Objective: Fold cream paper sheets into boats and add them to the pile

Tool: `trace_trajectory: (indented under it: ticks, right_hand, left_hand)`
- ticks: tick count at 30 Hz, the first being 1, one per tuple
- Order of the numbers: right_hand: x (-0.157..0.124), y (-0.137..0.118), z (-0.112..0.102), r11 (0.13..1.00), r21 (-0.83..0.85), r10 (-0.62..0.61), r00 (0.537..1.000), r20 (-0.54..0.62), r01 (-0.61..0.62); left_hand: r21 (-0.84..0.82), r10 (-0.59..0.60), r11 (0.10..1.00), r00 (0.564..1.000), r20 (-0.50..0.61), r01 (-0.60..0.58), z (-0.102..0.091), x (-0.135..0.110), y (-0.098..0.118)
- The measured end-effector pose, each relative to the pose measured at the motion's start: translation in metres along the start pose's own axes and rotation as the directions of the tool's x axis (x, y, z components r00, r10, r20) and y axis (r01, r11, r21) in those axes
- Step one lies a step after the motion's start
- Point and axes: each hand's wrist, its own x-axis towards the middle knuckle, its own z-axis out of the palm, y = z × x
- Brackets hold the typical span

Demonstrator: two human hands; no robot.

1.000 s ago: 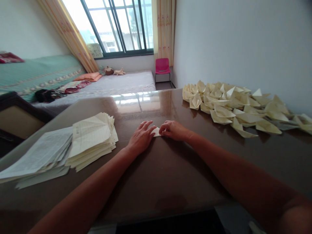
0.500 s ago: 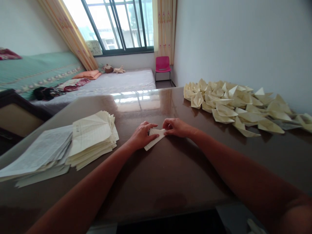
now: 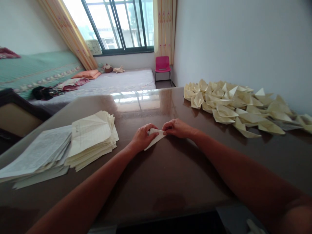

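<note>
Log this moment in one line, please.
left hand: holding folded paper | right hand: pinching its right end | left side: paper stacks | right side: paper boats

The head camera looks down, forward — over the table [image 3: 168, 175], toward the window [image 3: 130, 32].

A person's left hand [image 3: 142, 137] and right hand [image 3: 177, 127] pinching a folded paper [image 3: 155, 139], glossy brown table [image 3: 161, 182] beneath, paper stack [image 3: 91, 133] at nine o'clock from them, paper boats [image 3: 226, 112] between two and three, pink chair [image 3: 162, 64] at twelve.

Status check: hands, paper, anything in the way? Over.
Left hand and right hand pinching folded paper. Paper stack left, paper boats right, neither in the way.
</note>
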Motion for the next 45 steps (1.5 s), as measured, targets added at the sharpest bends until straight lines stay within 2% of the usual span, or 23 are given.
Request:
trace_trajectory:
  ticks: [7, 11, 14, 19, 24, 26, 31, 38, 45]
  right_hand:
    - [0.0, -0.002, 0.002, 1.0, 0.007, -0.01, 0.999, 0.05, 0.01]
    - [0.001, 0.003, -0.001, 0.997, -0.048, 0.06, 0.991, -0.123, -0.067]
    - [0.002, 0.014, -0.005, 0.988, 0.029, 0.154, 0.96, -0.233, -0.151]
    - [0.002, 0.026, -0.002, 0.975, 0.194, 0.15, 0.966, -0.21, -0.11]
    - [0.002, 0.023, 0.004, 0.976, 0.19, 0.144, 0.967, -0.211, -0.104]
    - [0.002, 0.021, 0.004, 0.979, 0.179, 0.135, 0.965, -0.226, -0.095]
    - [0.003, 0.017, 0.005, 0.98, 0.182, 0.126, 0.957, -0.261, -0.08]
    - [0.004, 0.018, 0.006, 0.976, 0.192, 0.154, 0.944, -0.291, -0.1]
    - [0.003, 0.019, 0.005, 0.974, 0.192, 0.17, 0.95, -0.263, -0.121]
  left_hand:
    - [-0.037, 0.015, 0.999, 1.0, 0.013, -0.014, 0.001, 0.001, -0.003]
    - [-0.132, 0.018, 0.991, 0.995, -0.101, -0.031, 0.002, 0.005, -0.015]
    - [-0.245, -0.058, 0.969, 0.984, -0.167, 0.015, 0.0, 0.009, -0.026]
    - [-0.51, -0.237, 0.843, 0.969, -0.067, 0.171, -0.003, 0.009, -0.032]
    - [-0.686, -0.302, 0.702, 0.952, -0.044, 0.191, -0.004, 0.006, -0.029]
    - [-0.717, -0.319, 0.671, 0.947, -0.05, 0.188, -0.004, 0.005, -0.029]
    - [-0.707, -0.308, 0.69, 0.947, -0.092, 0.156, -0.001, 0.006, -0.029]
    - [-0.655, -0.308, 0.737, 0.946, -0.102, 0.169, -0.001, 0.006, -0.027]
    - [-0.51, -0.284, 0.835, 0.956, -0.077, 0.207, -0.005, 0.005, -0.029]
